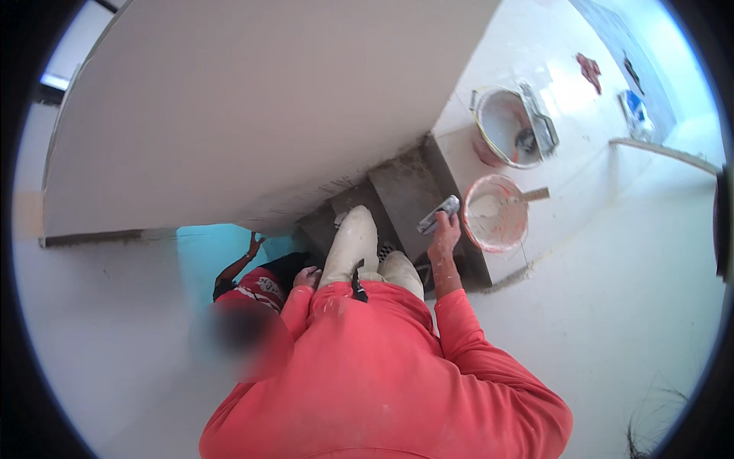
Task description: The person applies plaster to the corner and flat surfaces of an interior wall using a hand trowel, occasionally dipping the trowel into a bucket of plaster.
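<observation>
My right hand (445, 231) is closed round a short grey metal tool (438, 215), smeared with pale paste; its exact kind is hard to make out. It is held over the stair, just left of a reddish bucket (468, 222) of whitish paste. A flat-bladed putty knife (535, 195) rests across that bucket's right rim. My left hand (308, 277) is low beside my left thigh. Its fingers are small and partly hidden, so whether it holds anything is unclear.
Dark steps (397, 195) run beneath my legs beside a big pale wall (252, 115). On the white landing, a bucket (489, 149) of cloudy water has a plastering trowel (541, 122) across its rim. Lower left, another person (264, 287) in red raises an arm. A red rag (589, 73) lies farther off.
</observation>
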Tool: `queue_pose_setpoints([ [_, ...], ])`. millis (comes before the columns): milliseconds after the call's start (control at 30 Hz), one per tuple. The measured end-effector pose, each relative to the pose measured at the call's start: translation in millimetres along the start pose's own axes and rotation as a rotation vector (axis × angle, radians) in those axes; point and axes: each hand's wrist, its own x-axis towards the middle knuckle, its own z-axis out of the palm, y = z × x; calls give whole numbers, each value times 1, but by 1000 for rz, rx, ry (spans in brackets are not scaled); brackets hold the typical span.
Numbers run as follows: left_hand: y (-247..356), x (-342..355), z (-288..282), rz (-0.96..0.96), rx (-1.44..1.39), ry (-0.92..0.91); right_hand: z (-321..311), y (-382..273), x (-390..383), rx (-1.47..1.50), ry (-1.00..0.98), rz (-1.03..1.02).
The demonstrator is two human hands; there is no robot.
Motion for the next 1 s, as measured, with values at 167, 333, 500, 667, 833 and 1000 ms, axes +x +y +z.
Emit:
queue_pose_setpoints([
  [167, -72, 40, -20, -87, -311, -232, -76, -25, 12, 147, 433, -190],
  [333, 6, 17, 14, 59, 204, -137, -158, -44, 38, -94, 676, -78],
  [500, 33, -11, 4, 36, 267, -82, -166, -43, 53, 150, 401, 314],
  [667, 43, -17, 15, 10, 305, -103, -155, -71, 55, 300, 316, 138],
  [833, 31, 8, 44, -31, 266, -150, -138, -114, 67, 353, 454, 117],
  [1000, 76, 30, 74, -28, 286, -229, -130, -164, 89, 395, 399, 139],
])
